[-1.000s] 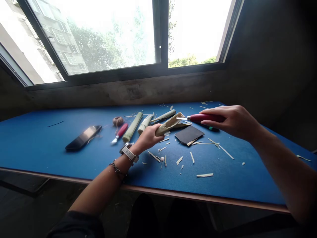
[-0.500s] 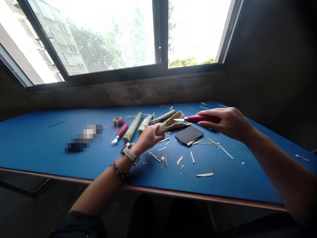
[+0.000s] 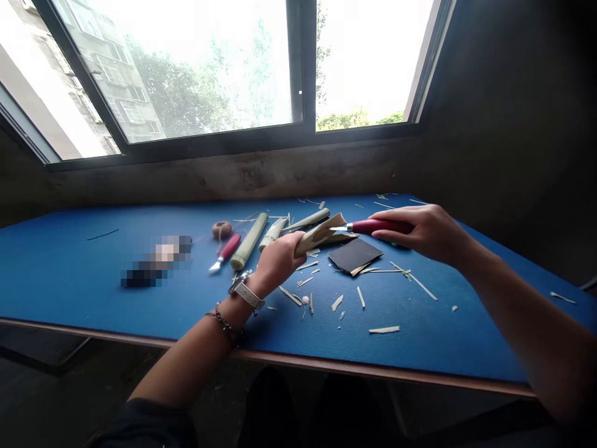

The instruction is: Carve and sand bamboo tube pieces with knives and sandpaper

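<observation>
My left hand (image 3: 280,256) is wrapped round the lower end of a split bamboo piece (image 3: 319,234), which slants up to the right above the table. In my right hand (image 3: 431,229) is a red-handled knife (image 3: 380,226), its blade pointing left at the open, hollowed side of the bamboo. The blade tip lies against or just in front of that side; which one I cannot tell. Just beyond my left hand lie a cut bamboo piece (image 3: 273,234) and a longer bamboo tube (image 3: 250,241).
On the blue table (image 3: 289,336) are a second red-handled knife (image 3: 226,252), a twine ball (image 3: 222,230), a thin bamboo length (image 3: 308,219), black sandpaper (image 3: 355,255) and several shavings. A blurred-out object (image 3: 158,261) lies at left.
The bamboo piece has turned in my left hand, so its hollow side shows less. The knife has shifted slightly left and down along it. The view has moved a little.
</observation>
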{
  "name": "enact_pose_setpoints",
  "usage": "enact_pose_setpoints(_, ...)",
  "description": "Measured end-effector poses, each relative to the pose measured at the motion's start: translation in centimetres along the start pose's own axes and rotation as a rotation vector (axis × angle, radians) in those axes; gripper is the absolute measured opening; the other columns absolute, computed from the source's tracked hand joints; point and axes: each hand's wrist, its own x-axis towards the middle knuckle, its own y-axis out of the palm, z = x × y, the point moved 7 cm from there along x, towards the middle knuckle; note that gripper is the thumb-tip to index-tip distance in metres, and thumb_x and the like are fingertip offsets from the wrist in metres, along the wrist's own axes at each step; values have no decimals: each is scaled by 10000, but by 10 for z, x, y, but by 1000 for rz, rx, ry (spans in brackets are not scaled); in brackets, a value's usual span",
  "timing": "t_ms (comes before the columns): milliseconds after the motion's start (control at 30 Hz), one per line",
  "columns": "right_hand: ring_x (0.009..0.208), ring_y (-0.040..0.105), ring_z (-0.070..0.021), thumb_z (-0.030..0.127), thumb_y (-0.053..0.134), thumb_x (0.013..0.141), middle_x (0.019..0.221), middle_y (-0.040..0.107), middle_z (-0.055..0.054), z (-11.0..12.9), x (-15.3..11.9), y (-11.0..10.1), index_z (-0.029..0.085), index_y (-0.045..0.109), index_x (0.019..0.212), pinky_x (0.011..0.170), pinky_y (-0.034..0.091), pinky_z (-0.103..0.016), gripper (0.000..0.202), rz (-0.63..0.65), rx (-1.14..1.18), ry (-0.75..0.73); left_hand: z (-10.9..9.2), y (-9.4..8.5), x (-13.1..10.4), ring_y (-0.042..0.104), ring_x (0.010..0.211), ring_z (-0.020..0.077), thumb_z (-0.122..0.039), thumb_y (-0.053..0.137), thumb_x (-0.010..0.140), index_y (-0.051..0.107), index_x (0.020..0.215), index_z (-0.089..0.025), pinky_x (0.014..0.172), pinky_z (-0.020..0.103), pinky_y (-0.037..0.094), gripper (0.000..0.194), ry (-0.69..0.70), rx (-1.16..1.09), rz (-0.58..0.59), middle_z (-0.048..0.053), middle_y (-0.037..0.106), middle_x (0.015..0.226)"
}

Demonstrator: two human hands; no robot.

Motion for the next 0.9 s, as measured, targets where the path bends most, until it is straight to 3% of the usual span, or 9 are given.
enact_pose_setpoints(100, 747, 639, -209, 543, 508, 799, 878, 704, -82, -5, -2, -7, 162, 682, 1050, 605, 506, -313, 488, -21, 34, 47, 1, -5, 0, 606, 734, 167, -241, 580, 796, 518, 1089, -235, 549, 259, 441, 299, 14, 134, -71, 36, 642, 952)
enact_pose_setpoints(267, 658, 621, -170, 546, 522, 788, 829, 706, -58, 11, 0, 18, 196, 679, 1060, 541, 462, -268, 470, 179, 157, 53, -11, -8, -1, 595, 795, 167, -195, 569, 812, 475, 1115, -218, 574, 244, 438, 318, 104, 308, -89, 34, 636, 962)
enact_pose_setpoints(400, 631, 604, -151, 557, 507, 794, 800, 702, -50, 23, 2, 29, 204, 672, 1073, 532, 439, -254, 479, 235, 244, 96, -24, -9, -2, 572, 737, 157, -195, 499, 865, 489, 1104, -196, 550, 240, 410, 239, 184, 450, -104, 38, 627, 884)
enact_pose_setpoints(533, 635, 592, -155, 589, 516, 769, 784, 696, -43, 7, -2, 20, 229, 686, 1048, 508, 417, -252, 486, 255, 232, 228, -26, -13, -4, 538, 645, 138, -220, 393, 923, 508, 1095, -212, 512, 239, 371, 207, 227, 575, -181, 22, 610, 804)
enact_pose_setpoints(700, 715, 591, -194, 627, 543, 720, 843, 690, -78, -21, -7, 1, 206, 705, 1009, 528, 412, -274, 536, 180, 194, 360, -19, -18, -5, 533, 640, 137, -196, 384, 927, 515, 1091, -217, 515, 250, 373, 211, 186, 666, -236, 22, 608, 784)
enact_pose_setpoints(900, 630, 546, -153, 631, 509, 740, 755, 661, -58, 1, -4, 23, 209, 695, 1013, 506, 366, -263, 536, 300, 343, 338, -22, -21, -4, 531, 649, 137, -211, 390, 926, 518, 1089, -222, 519, 252, 377, 207, 155, 665, -215, 22, 609, 785)
